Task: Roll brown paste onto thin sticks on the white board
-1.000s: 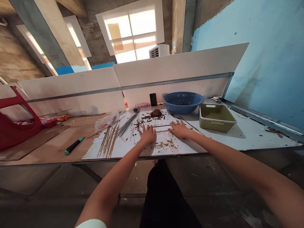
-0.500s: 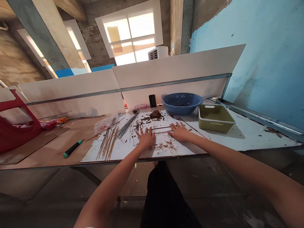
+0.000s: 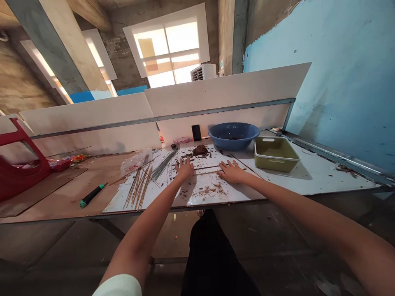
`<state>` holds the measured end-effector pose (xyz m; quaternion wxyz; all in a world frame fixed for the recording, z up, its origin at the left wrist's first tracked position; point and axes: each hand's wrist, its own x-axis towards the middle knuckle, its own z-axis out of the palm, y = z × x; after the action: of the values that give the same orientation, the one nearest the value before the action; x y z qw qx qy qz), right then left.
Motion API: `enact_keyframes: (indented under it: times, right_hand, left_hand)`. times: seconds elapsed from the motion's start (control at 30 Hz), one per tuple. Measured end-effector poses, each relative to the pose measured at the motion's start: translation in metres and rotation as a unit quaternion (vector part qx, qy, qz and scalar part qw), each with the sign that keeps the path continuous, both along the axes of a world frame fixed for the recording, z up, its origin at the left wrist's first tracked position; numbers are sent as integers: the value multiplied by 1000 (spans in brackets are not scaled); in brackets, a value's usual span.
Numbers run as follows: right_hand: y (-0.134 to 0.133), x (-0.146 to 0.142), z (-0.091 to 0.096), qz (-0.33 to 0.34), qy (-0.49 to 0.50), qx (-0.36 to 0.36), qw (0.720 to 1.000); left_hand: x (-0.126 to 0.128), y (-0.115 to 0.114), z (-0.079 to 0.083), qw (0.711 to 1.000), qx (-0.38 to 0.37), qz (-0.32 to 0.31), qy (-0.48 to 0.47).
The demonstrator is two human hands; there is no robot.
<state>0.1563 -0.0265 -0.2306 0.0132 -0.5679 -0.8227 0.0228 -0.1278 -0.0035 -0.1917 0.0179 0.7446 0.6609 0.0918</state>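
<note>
My left hand (image 3: 185, 168) lies flat with fingers spread on the white board (image 3: 160, 195). My right hand (image 3: 231, 172) lies flat a little to its right. Between and under both palms run thin brown-coated sticks (image 3: 206, 169), pressed against the board. Brown crumbs (image 3: 212, 190) are scattered just in front of the hands. A lump of brown paste (image 3: 200, 149) sits beyond the hands. Left of my left hand lie a bundle of thin grey sticks (image 3: 163, 162) and several coated brown sticks (image 3: 140, 185).
A blue bowl (image 3: 233, 135) and a green tray (image 3: 275, 153) stand at the back right. A dark phone (image 3: 196, 132) leans on the white partition. A clear plastic bag (image 3: 135, 159), a green-tipped knife (image 3: 91, 195) and a red chair (image 3: 18, 158) are to the left.
Both hands have slid forward over the sticks, away from me, the left hand farther than the right. The crumbs now lie nearer to me than the hands.
</note>
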Motion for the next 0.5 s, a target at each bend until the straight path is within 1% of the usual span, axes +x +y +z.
enact_keyframes:
  times: [0.1,0.17,0.23,0.3,0.37,0.43,0.5]
  right_hand:
    - [-13,8,-6,13,5,14,1000]
    - [-22,13,-8,24,9,23,999]
    - [-29,16,-8,29,8,26,999]
    - [-32,16,-7,28,5,24,999]
    - [-32,14,-5,25,0,22,999]
    - [-30,11,-5,25,-3,23,999]
    - [-29,10,-6,25,0,25,999]
  left_hand:
    - [-11,7,9,997,39,57,-25]
    - [-18,7,11,993,76,72,-44]
    - [-23,5,10,990,97,74,-67]
    - [-27,4,8,989,107,51,-86]
    - [-29,3,6,989,122,7,-85]
    - [-28,2,7,987,139,-33,-66]
    - [-23,-1,9,988,143,-43,-42]
